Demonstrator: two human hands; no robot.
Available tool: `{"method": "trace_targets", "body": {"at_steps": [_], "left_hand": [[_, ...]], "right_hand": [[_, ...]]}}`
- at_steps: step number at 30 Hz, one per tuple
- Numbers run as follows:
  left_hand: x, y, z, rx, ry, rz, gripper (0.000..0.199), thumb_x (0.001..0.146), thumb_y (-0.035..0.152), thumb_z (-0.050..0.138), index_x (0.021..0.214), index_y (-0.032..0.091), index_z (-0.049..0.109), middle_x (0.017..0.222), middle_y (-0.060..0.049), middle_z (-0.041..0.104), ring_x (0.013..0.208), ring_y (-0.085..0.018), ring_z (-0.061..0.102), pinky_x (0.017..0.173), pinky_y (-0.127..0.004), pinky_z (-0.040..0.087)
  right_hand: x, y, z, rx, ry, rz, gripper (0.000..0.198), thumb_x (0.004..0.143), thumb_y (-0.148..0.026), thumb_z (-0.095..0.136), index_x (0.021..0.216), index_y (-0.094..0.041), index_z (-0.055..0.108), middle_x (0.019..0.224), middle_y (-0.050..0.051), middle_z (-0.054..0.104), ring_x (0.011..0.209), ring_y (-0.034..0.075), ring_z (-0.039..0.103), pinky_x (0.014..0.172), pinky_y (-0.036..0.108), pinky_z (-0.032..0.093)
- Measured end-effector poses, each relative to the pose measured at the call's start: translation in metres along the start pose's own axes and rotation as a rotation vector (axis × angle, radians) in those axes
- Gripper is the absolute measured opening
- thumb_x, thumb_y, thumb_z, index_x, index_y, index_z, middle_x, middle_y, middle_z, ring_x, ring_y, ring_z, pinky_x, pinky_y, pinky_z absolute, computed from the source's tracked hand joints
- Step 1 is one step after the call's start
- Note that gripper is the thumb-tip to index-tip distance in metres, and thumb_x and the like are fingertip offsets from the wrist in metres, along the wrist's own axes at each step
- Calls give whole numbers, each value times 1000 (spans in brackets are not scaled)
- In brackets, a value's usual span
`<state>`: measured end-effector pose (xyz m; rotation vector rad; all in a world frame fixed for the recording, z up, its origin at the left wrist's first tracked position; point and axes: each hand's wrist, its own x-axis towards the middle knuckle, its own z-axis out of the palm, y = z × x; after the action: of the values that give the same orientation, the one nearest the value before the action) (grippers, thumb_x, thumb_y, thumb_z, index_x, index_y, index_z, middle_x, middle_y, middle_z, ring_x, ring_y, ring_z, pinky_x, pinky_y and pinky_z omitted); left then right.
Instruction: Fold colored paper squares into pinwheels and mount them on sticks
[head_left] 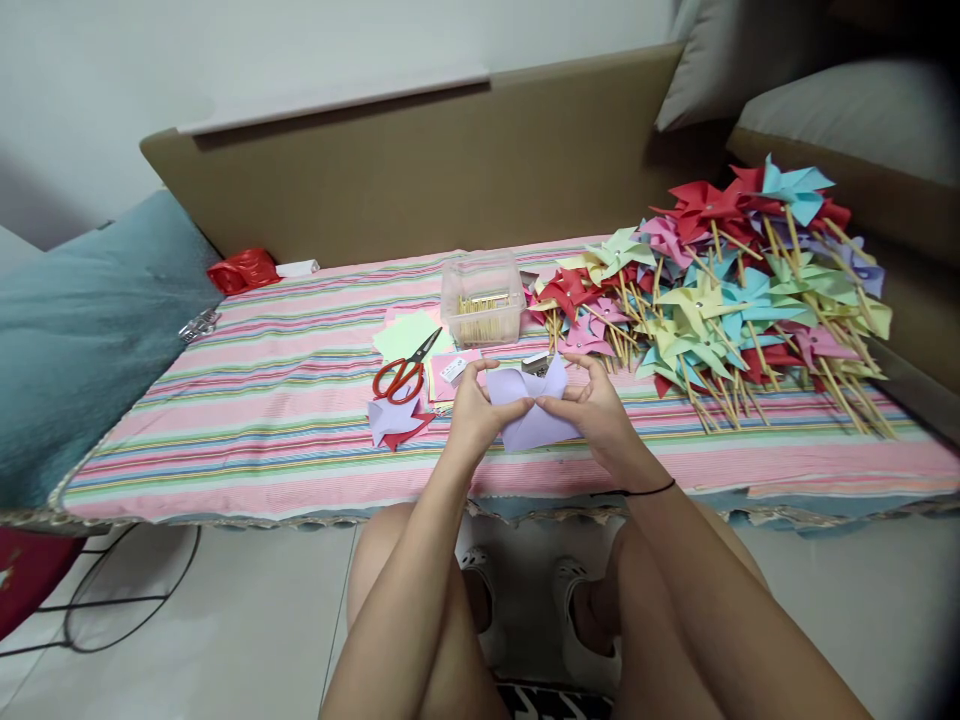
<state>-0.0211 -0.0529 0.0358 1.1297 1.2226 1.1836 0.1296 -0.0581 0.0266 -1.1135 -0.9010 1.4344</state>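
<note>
Pinching a lilac pinwheel paper with my left fingers and right fingers, thumb tips close together, I hold it just below the frame's centre. Red-handled scissors lie left of centre; a clear plastic box sits higher, near the middle; stick-mounted paper pinwheels pile across the right on striped cloth.

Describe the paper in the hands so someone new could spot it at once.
On the pink striped cloth, find the pinwheel pile at the right. Left of it, in front of the clear plastic box, the left hand and right hand pinch a lavender paper sheet between them. Unlike the lavender piece lying by the red-handled scissors, this one is held in both hands.
</note>
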Motion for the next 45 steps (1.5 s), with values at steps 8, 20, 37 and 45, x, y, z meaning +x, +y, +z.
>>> {"method": "trace_targets", "body": {"at_steps": [8,20,37,45], "left_hand": [[1,5,-2,-180,69,0,45,65,31,73,100,19,48,77,1,64,68,-12,61,64,-25,48],[-2,12,0,-249,19,30,43,58,33,81,91,19,56,69,3,66,66,-11,60,71,-26,46],[0,8,-5,-314,-28,-256,47,44,24,88,77,16,56,69,0,68,61,-10,62,57,-21,43],[-1,6,0,-320,-62,-323,54,36,24,91,76,16,54,60,2,66,53,-11,61,53,-23,47]], "right_hand": [[7,0,-3,61,187,-14,83,41,-30,86,109,-25,40,69,-2,69,68,24,68,69,39,54],[7,1,-3,49,187,-31,81,42,-30,85,109,-25,39,71,-1,68,70,25,69,69,41,54],[5,-1,-4,1,87,-81,82,46,-31,86,111,-27,37,69,-1,69,67,25,69,66,40,54],[2,-5,-2,80,18,-12,82,43,-28,87,110,-26,38,65,-2,70,56,19,66,57,31,52]]}}
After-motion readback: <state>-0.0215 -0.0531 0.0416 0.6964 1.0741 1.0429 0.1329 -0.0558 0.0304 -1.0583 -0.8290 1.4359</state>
